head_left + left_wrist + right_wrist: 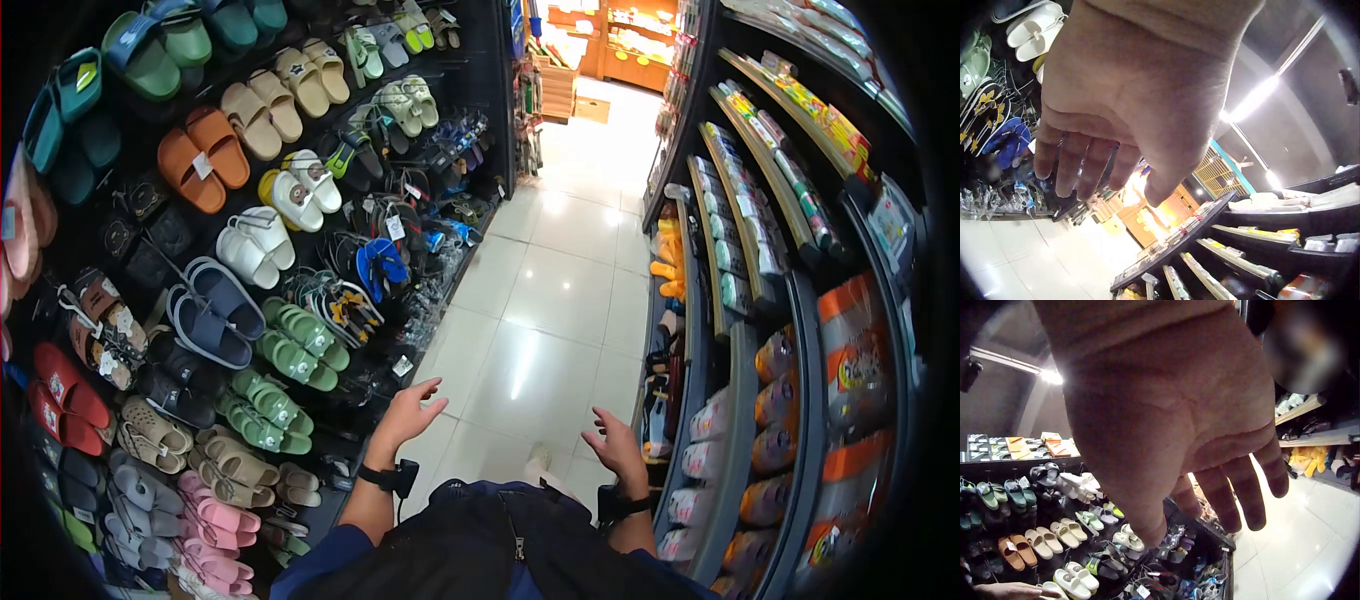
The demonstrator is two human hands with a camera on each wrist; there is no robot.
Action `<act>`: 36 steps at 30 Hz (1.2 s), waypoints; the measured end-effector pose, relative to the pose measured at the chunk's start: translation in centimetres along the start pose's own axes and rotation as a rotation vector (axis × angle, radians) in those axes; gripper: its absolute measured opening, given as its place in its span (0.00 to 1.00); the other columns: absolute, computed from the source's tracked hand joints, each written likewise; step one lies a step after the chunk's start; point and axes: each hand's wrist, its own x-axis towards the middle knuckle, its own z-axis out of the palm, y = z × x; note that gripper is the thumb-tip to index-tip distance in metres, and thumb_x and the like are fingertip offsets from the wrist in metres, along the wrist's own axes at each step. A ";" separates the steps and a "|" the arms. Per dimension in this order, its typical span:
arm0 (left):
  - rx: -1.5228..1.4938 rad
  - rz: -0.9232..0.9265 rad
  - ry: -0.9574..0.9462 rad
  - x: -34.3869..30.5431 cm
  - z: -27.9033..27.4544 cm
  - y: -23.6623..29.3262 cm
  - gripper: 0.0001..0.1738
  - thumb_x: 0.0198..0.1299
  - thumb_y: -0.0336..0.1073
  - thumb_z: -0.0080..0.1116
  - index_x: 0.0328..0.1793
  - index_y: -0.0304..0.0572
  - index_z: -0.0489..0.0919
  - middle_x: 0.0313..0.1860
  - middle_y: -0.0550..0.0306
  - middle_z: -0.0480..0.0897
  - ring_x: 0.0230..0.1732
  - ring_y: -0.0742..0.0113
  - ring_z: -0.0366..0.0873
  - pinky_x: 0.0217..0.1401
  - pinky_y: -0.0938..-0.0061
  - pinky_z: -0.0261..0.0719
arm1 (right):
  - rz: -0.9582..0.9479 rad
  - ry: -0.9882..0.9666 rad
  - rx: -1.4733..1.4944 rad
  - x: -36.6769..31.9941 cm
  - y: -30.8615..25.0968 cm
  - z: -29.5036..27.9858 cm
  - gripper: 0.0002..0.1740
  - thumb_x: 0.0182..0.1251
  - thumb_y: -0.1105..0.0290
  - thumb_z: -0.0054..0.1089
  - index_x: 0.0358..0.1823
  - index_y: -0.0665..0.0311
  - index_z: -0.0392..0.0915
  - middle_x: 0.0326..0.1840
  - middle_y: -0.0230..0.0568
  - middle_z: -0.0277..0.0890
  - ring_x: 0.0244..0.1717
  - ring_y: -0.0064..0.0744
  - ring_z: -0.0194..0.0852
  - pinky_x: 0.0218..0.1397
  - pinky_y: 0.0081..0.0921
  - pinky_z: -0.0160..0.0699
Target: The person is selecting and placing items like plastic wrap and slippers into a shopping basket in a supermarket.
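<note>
Both hands are held out over the aisle, holding nothing. The left hand [405,415] is beside the slipper rack, nearest the green slippers [303,345], without touching them. Its palm and relaxed fingers fill much of the left wrist view [1129,94]. Near the right-hand shelves, the right hand [615,443] has its fingers spread and loosely bent. In the right wrist view that palm [1172,412] hangs with fingers pointing down, and part of the other hand [1013,590] shows at the lower left.
Slippers and sandals hang in rows on the left rack, with orange ones [203,160] higher up. Shelves [745,400] of packaged goods line the right side. A tiled floor [550,300] runs between them towards a brightly lit area with wooden displays [635,68].
</note>
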 end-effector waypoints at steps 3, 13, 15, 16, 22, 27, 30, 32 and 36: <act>-0.010 0.004 0.017 3.4 1.3 2.7 0.32 0.65 0.46 0.67 0.71 0.38 0.79 0.57 0.37 0.87 0.60 0.46 0.86 0.63 0.61 0.82 | -0.029 0.025 0.031 3.5 0.7 -3.8 0.36 0.65 0.60 0.72 0.72 0.64 0.73 0.59 0.61 0.83 0.60 0.56 0.84 0.62 0.43 0.82; -0.059 0.053 0.075 16.1 6.9 9.5 0.27 0.67 0.41 0.67 0.69 0.37 0.81 0.56 0.39 0.88 0.57 0.51 0.88 0.63 0.64 0.83 | -0.063 0.053 0.036 13.6 6.1 -11.3 0.35 0.65 0.62 0.72 0.72 0.66 0.73 0.58 0.63 0.83 0.58 0.56 0.85 0.62 0.43 0.83; -0.089 0.036 0.057 17.5 7.2 10.3 0.26 0.67 0.40 0.67 0.69 0.37 0.81 0.55 0.39 0.88 0.57 0.53 0.88 0.62 0.65 0.83 | -0.036 0.027 0.049 14.8 5.8 -11.9 0.36 0.65 0.62 0.71 0.72 0.67 0.72 0.59 0.63 0.83 0.58 0.56 0.86 0.62 0.43 0.83; -0.090 0.033 0.056 18.2 7.4 10.4 0.26 0.67 0.40 0.67 0.69 0.37 0.81 0.55 0.39 0.88 0.57 0.53 0.88 0.62 0.65 0.83 | -0.035 0.024 0.049 15.3 5.9 -11.9 0.36 0.65 0.62 0.71 0.72 0.67 0.72 0.59 0.63 0.83 0.58 0.56 0.86 0.62 0.43 0.83; -0.187 0.036 0.112 24.3 8.7 10.0 0.24 0.67 0.40 0.66 0.66 0.36 0.83 0.51 0.41 0.90 0.52 0.54 0.89 0.57 0.65 0.85 | 0.014 0.017 0.059 19.7 6.8 -12.9 0.36 0.65 0.61 0.72 0.73 0.68 0.72 0.59 0.63 0.83 0.58 0.56 0.86 0.62 0.43 0.83; -0.206 -0.002 0.114 31.7 8.8 10.4 0.22 0.67 0.39 0.65 0.63 0.34 0.84 0.46 0.43 0.91 0.45 0.58 0.90 0.52 0.68 0.85 | 0.049 0.036 0.032 26.0 7.0 -15.0 0.37 0.65 0.61 0.72 0.73 0.68 0.72 0.58 0.63 0.84 0.58 0.55 0.86 0.62 0.42 0.83; -0.211 0.001 0.117 36.4 8.6 10.9 0.21 0.67 0.38 0.65 0.62 0.33 0.84 0.45 0.43 0.91 0.45 0.59 0.90 0.51 0.68 0.85 | 0.086 0.022 0.060 30.0 6.6 -16.3 0.37 0.65 0.61 0.72 0.73 0.68 0.72 0.59 0.64 0.83 0.58 0.55 0.86 0.61 0.42 0.84; -0.227 0.021 0.136 39.5 8.4 11.6 0.21 0.67 0.38 0.64 0.62 0.33 0.85 0.44 0.43 0.91 0.45 0.59 0.90 0.52 0.68 0.85 | 0.063 0.014 -0.021 33.0 4.8 -17.8 0.37 0.66 0.62 0.72 0.73 0.68 0.71 0.60 0.64 0.83 0.58 0.55 0.86 0.61 0.42 0.84; -0.231 0.080 0.198 44.6 6.8 12.7 0.21 0.67 0.37 0.63 0.61 0.32 0.85 0.44 0.42 0.91 0.44 0.58 0.90 0.52 0.68 0.85 | 0.008 0.030 -0.008 39.6 2.8 -18.6 0.37 0.66 0.62 0.72 0.73 0.68 0.71 0.61 0.63 0.82 0.58 0.55 0.86 0.62 0.43 0.84</act>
